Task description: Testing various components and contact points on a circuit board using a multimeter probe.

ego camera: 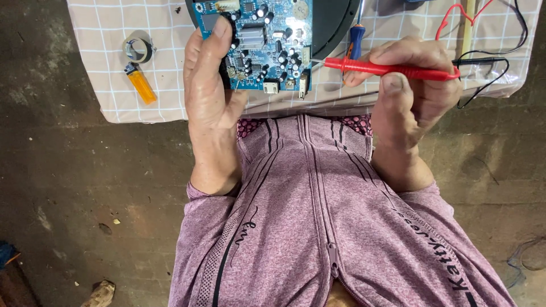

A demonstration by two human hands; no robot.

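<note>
One red probe (398,70) lengthwise level, tip toward circuit board (267,45).

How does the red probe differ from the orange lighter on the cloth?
The red probe is long and thin with a metal tip; the orange lighter is short and blocky. The probe is held in the right hand, tip at the blue circuit board; the lighter lies untouched, beside a tape roll. Both are above the checked cloth.

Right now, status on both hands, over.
Left hand grips blue circuit board. Right hand holds red test probe, tip at board's edge. Nothing in between.
</note>
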